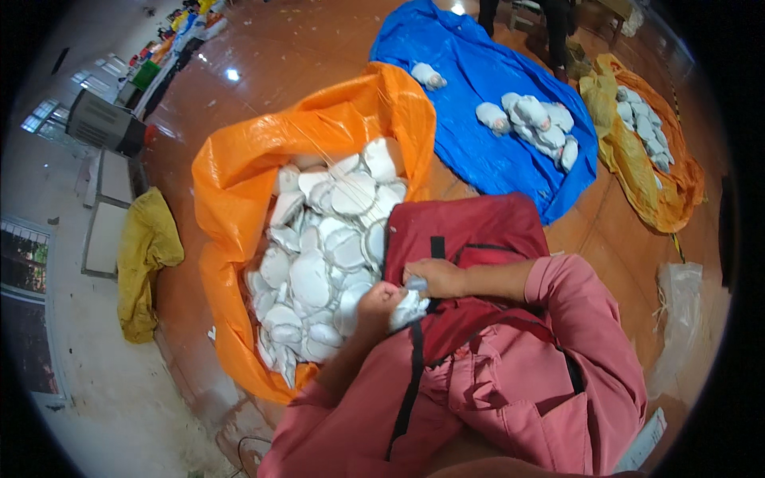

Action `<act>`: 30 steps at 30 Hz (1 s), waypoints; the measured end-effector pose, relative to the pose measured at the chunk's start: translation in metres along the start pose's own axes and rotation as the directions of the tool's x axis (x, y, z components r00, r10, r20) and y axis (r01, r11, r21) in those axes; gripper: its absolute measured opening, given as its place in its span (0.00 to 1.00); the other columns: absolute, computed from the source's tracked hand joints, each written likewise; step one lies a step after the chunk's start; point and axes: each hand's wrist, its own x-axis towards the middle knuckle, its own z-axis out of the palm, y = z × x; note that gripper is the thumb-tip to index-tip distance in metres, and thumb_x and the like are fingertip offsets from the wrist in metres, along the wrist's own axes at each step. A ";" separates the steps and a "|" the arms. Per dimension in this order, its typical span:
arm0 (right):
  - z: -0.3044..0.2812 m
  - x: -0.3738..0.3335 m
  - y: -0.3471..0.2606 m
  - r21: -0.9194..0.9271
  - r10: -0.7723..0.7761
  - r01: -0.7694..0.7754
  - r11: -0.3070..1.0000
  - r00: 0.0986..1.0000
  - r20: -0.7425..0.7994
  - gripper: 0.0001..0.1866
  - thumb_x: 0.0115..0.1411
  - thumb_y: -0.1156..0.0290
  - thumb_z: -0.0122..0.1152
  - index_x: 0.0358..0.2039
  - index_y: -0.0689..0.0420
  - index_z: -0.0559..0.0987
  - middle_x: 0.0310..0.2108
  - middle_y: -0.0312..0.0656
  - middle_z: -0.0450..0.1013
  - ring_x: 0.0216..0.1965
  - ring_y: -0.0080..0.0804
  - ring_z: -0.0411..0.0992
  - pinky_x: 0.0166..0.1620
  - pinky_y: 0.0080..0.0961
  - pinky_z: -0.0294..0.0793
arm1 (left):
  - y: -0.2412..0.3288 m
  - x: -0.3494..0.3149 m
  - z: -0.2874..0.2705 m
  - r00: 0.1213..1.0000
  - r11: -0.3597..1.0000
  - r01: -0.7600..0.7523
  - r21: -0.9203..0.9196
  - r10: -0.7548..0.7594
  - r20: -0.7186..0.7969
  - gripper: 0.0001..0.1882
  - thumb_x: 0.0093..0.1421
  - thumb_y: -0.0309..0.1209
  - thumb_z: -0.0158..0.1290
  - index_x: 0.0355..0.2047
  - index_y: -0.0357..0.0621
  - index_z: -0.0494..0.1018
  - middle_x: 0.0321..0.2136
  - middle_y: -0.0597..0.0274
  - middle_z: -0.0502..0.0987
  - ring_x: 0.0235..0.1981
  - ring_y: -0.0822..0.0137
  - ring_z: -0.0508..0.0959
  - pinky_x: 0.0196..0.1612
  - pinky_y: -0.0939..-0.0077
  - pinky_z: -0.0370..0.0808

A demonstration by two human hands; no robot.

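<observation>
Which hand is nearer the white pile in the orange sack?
The left hand, by the right edge of the white pile; the right hand is farther right, over red cloth.

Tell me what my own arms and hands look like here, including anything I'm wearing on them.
Your left hand and right hand show no gloves. The left sleeve and right sleeve are plain pink, creased, and end short of the wrists. A small grey patch by the right hand is too blurred to identify.

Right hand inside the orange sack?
No, the right hand is over the red apron, next to the left hand and outside the orange sack.
</observation>
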 end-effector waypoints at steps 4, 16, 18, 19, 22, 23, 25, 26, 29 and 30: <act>-0.018 -0.003 -0.015 0.009 -0.150 0.150 0.989 0.988 0.039 0.21 0.44 0.73 0.70 0.39 0.54 0.73 0.38 0.44 0.73 0.45 0.48 0.71 0.47 0.37 0.71 | 0.019 0.010 -0.012 0.947 0.991 -0.020 -0.134 0.062 0.315 0.26 0.55 0.27 0.61 0.52 0.41 0.64 0.42 0.62 0.73 0.38 0.77 0.74 0.40 0.81 0.71; -0.055 -0.021 -0.031 0.024 -0.475 0.475 0.880 0.879 0.038 0.15 0.47 0.76 0.63 0.37 0.53 0.75 0.36 0.40 0.71 0.42 0.45 0.70 0.44 0.37 0.71 | 0.070 0.020 0.017 0.717 0.876 -0.213 0.433 -0.161 0.678 0.36 0.48 0.40 0.64 0.55 0.41 0.65 0.46 0.62 0.75 0.48 0.70 0.73 0.54 0.76 0.67; -0.057 -0.025 -0.033 0.011 -0.503 0.503 0.864 0.864 0.037 0.14 0.48 0.75 0.63 0.37 0.52 0.75 0.35 0.40 0.70 0.42 0.45 0.69 0.42 0.37 0.71 | 0.079 0.015 0.024 0.763 0.761 -0.294 0.578 -0.177 0.621 0.37 0.47 0.41 0.65 0.55 0.42 0.65 0.45 0.61 0.75 0.48 0.70 0.73 0.53 0.75 0.68; -0.060 -0.024 -0.033 -0.001 -0.520 0.520 0.854 0.854 0.034 0.14 0.48 0.75 0.63 0.37 0.52 0.75 0.35 0.40 0.70 0.41 0.44 0.69 0.42 0.37 0.71 | 0.085 0.012 0.024 0.760 0.808 -0.281 0.519 -0.143 0.634 0.37 0.45 0.41 0.64 0.55 0.42 0.66 0.44 0.61 0.75 0.47 0.70 0.73 0.52 0.75 0.69; -0.069 -0.019 -0.039 -0.041 -0.576 0.575 0.817 0.818 0.003 0.14 0.48 0.74 0.64 0.36 0.50 0.75 0.35 0.40 0.70 0.39 0.44 0.69 0.38 0.37 0.71 | 0.081 0.016 0.018 0.760 0.834 -0.281 0.475 -0.109 0.640 0.41 0.43 0.41 0.66 0.56 0.42 0.63 0.44 0.56 0.76 0.43 0.63 0.78 0.47 0.71 0.74; -0.070 -0.019 -0.039 -0.053 -0.579 0.578 0.814 0.815 0.004 0.13 0.48 0.73 0.64 0.36 0.50 0.75 0.34 0.40 0.70 0.39 0.44 0.69 0.38 0.37 0.71 | 0.090 0.014 0.020 0.753 0.848 -0.249 0.469 -0.135 0.644 0.42 0.43 0.39 0.67 0.58 0.42 0.62 0.44 0.57 0.76 0.46 0.65 0.76 0.51 0.72 0.72; -0.073 -0.019 -0.039 -0.085 -0.588 0.585 0.807 0.809 -0.017 0.13 0.47 0.73 0.64 0.36 0.50 0.75 0.33 0.39 0.70 0.38 0.43 0.70 0.38 0.36 0.71 | 0.091 0.014 0.021 0.743 0.872 -0.265 0.411 -0.088 0.664 0.37 0.44 0.40 0.65 0.54 0.43 0.66 0.43 0.63 0.75 0.46 0.69 0.74 0.51 0.74 0.70; -0.074 -0.018 -0.039 -0.106 -0.594 0.588 0.802 0.803 -0.037 0.13 0.47 0.72 0.64 0.35 0.50 0.75 0.32 0.39 0.69 0.38 0.43 0.70 0.37 0.36 0.71 | 0.093 0.015 0.023 0.737 0.884 -0.273 0.380 -0.061 0.673 0.34 0.44 0.40 0.64 0.52 0.43 0.68 0.43 0.65 0.75 0.45 0.72 0.73 0.51 0.75 0.69; -0.079 -0.017 -0.042 -0.139 -0.569 0.557 0.819 0.820 -0.069 0.13 0.47 0.72 0.66 0.36 0.51 0.77 0.36 0.37 0.73 0.39 0.41 0.71 0.40 0.33 0.72 | 0.108 0.012 0.021 0.783 0.891 -0.233 0.389 -0.065 0.618 0.42 0.41 0.41 0.70 0.55 0.43 0.65 0.47 0.62 0.73 0.49 0.69 0.72 0.54 0.74 0.67; -0.082 -0.019 -0.044 -0.170 -0.546 0.531 0.830 0.836 -0.053 0.13 0.48 0.71 0.68 0.36 0.52 0.78 0.39 0.36 0.75 0.40 0.40 0.73 0.42 0.32 0.72 | 0.112 0.010 0.020 0.801 0.896 -0.218 0.387 -0.063 0.596 0.45 0.40 0.42 0.72 0.56 0.43 0.64 0.48 0.61 0.73 0.50 0.68 0.72 0.55 0.73 0.67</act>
